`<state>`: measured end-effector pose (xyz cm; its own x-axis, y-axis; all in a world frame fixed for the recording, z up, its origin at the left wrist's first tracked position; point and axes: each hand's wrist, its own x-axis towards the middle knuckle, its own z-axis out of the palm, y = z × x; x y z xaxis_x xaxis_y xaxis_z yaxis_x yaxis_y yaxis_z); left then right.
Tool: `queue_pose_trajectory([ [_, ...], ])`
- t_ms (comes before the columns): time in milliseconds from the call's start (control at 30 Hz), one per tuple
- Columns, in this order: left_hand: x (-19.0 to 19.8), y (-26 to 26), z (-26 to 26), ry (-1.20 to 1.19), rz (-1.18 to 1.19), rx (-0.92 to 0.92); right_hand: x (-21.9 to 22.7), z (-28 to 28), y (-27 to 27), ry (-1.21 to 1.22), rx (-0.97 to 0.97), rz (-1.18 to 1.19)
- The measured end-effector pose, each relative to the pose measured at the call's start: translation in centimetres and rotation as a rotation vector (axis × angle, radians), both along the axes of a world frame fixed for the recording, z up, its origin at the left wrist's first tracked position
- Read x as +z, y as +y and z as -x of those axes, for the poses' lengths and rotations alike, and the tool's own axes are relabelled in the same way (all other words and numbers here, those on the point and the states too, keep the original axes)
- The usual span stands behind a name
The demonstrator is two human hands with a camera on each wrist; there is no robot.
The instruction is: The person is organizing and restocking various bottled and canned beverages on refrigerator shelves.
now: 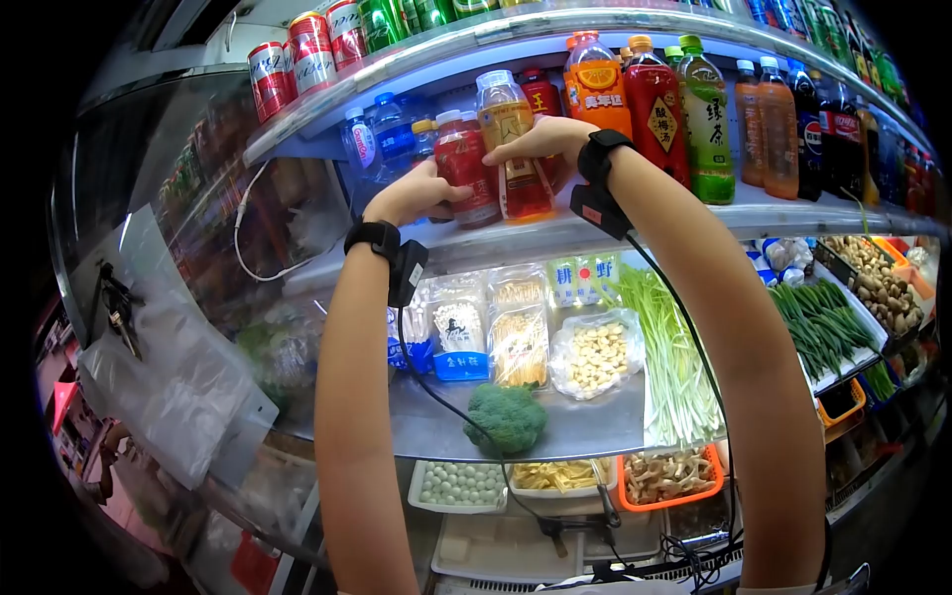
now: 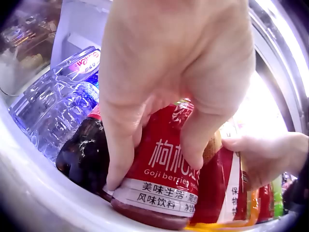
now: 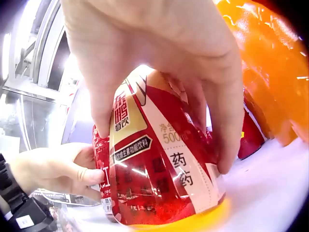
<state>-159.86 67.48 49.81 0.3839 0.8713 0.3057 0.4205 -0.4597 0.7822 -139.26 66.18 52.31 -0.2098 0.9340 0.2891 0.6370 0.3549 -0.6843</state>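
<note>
My left hand [image 1: 415, 193] grips a red goji berry drink bottle [image 2: 164, 164], thumb and fingers on either side of its label. Right beside it, my right hand [image 1: 551, 149] holds a bottle with a red and gold label [image 3: 159, 159] and an orange-yellow base. Both bottles stand upright near the front edge of the drinks shelf [image 1: 635, 223]. A dark bottle [image 2: 87, 154] sits left of the goji drink. Close to the right hand is a large orange juice bottle [image 1: 595, 84]; behind, a smaller red bottle [image 1: 538, 94] is partly hidden.
Water bottles [image 1: 372, 139] crowd the shelf's left end. A plum drink [image 1: 654, 109] and a green tea bottle [image 1: 704, 129] stand to the right. Below lie bagged mushrooms [image 1: 459, 332], broccoli [image 1: 506, 416] and long green stalks [image 1: 674, 347]. Cans [image 1: 312, 50] line the shelf above.
</note>
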Motion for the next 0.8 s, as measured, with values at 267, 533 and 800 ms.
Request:
queue_pose_trajectory([
  [267,-0.4,0.2,0.2,0.026,-0.022,-0.002,-0.6,-0.1,-1.1,0.074,0.033,0.045],
  [533,-0.3,-2.0,0.8,0.002,-0.009,-0.055,-1.4,0.5,0.7,0.034,-0.09,-0.156],
  [800,-1.0,-2.3,0.3,-0.096,-0.012,-0.071,-2.8,-0.1,0.3,-0.065,-0.072,-0.221],
])
